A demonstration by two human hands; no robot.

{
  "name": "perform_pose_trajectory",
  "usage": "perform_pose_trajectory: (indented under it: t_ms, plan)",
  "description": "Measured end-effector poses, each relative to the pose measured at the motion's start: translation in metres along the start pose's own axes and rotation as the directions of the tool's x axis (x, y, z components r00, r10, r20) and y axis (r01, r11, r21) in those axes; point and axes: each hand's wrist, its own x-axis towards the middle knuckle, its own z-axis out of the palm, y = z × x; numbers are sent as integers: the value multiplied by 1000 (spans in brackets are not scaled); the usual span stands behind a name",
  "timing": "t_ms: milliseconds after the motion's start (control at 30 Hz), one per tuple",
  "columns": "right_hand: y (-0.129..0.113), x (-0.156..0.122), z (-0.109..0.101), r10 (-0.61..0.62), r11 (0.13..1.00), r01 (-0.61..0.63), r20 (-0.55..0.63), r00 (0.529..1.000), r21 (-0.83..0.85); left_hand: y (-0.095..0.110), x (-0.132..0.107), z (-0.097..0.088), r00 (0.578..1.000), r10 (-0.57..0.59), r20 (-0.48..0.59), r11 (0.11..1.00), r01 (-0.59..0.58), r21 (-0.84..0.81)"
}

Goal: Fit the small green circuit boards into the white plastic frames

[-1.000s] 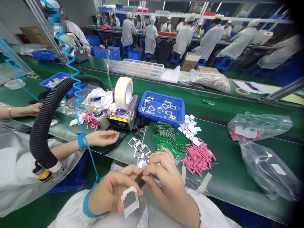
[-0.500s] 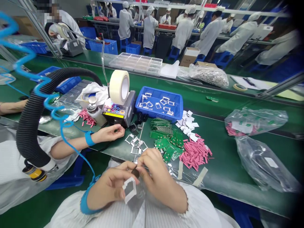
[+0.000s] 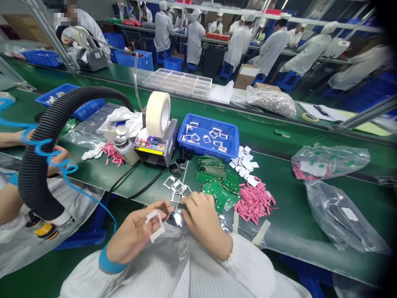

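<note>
A white frame (image 3: 157, 234) is pinched in the left hand (image 3: 130, 231), a brown piece (image 3: 164, 210) held just beyond it; the right hand (image 3: 203, 219) is apart from both, fingers curled near the loose frames (image 3: 178, 188), and whether it grips anything I cannot tell. The step looks like handling these two parts; the next move seems to call for a light hold on the frame. Farther out lie boards (image 3: 218, 188), strips (image 3: 254, 202) and a tray (image 3: 236, 142)

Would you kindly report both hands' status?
Left hand: holding white rectangular frame, brown flat piece. Right hand: near loose white rectangular frames, grip unclear. Green circuit boards close ahead.
</note>
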Motion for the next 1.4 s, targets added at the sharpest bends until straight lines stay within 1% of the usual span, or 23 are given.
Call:
perform_pose_trajectory:
  t_ms: [67, 100, 167, 200, 267, 300, 367, 400, 433, 467, 533, 567, 600, 633, 667, 733, 800, 867, 967, 1033, 1133, 1233, 1400]
  plan:
    - [-5, 1, -22, -136, 986, 141, -58, 989, 87, 1, 1, 8, 997, -16, 72, 998, 11, 65]
    - [-8, 1, -33, -219, 967, 229, -95, 971, 109, 2, 2, 12, 994, -19, 107, 995, 9, 96]
    - [-13, 2, -48, -345, 928, 363, -174, 922, 83, 4, 4, 19, 986, -26, 167, 988, 0, 154]
    - [-15, 3, -52, -377, 917, 395, -199, 904, 56, 5, 5, 21, 982, -31, 186, 984, -2, 176]
    - [-16, 4, -53, -372, 916, 397, -231, 899, 67, 8, 6, 23, 979, -44, 201, 985, 9, 174]
    - [-16, 4, -52, -344, 916, 380, -232, 910, 132, 8, 6, 23, 978, -52, 202, 990, 24, 138]
    - [-16, 5, -47, -249, 868, 318, -220, 943, 383, 7, 6, 20, 972, -77, 222, 997, 74, 20]
    - [-16, 5, -44, -190, 791, 272, -202, 961, 548, 6, 6, 19, 966, -88, 244, 994, 103, -46]
    - [-17, 5, -41, -137, 672, 218, -171, 976, 708, 4, 5, 17, 959, -92, 268, 986, 125, -110]
    - [-19, 5, -37, -99, 523, 160, -127, 987, 837, 2, 5, 15, 952, -85, 294, 976, 138, -166]
    - [-23, 6, -29, -70, 218, 73, -59, 996, 973, -2, 5, 14, 937, -46, 345, 959, 138, -247]
    - [-26, 7, -26, -72, 99, 57, -50, 996, 993, -4, 5, 14, 933, -24, 360, 951, 132, -279]
    - [-28, 7, -23, -74, 18, 59, -57, 996, 998, -5, 5, 15, 929, -4, 370, 944, 126, -305]
    - [-29, 8, -21, -76, -25, 73, -75, 994, 997, -6, 5, 16, 927, 12, 375, 939, 119, -323]
    - [-29, 8, -20, -81, -34, 94, -97, 992, 995, -6, 5, 18, 927, 25, 375, 936, 110, -335]
    - [-28, 7, -22, -99, 17, 132, -130, 987, 991, -3, 5, 22, 932, 33, 361, 937, 97, -336]
    - [-24, 6, -31, -86, 135, 174, -163, 983, 976, 2, 4, 27, 940, 26, 340, 954, 79, -291]
    - [-21, 5, -42, -30, 338, 225, -229, 973, 914, 7, 4, 30, 952, 18, 305, 979, 46, -200]
    - [-21, 4, -59, -22, 696, 262, -346, 938, 668, 13, 5, 33, 963, 44, 266, 999, -45, -3]
    - [-23, 4, -66, -66, 825, 261, -374, 925, 501, 15, 5, 33, 962, 61, 268, 989, -95, 117]
    - [-26, 4, -68, -70, 884, 240, -393, 917, 402, 17, 4, 33, 949, 87, 302, 966, -154, 206]
    - [-26, 3, -66, -50, 893, 219, -399, 916, 392, 18, 3, 34, 945, 98, 312, 954, -178, 240]
    - [-24, 2, -63, -45, 891, 209, -379, 924, 402, 19, 2, 35, 947, 81, 310, 954, -164, 251]
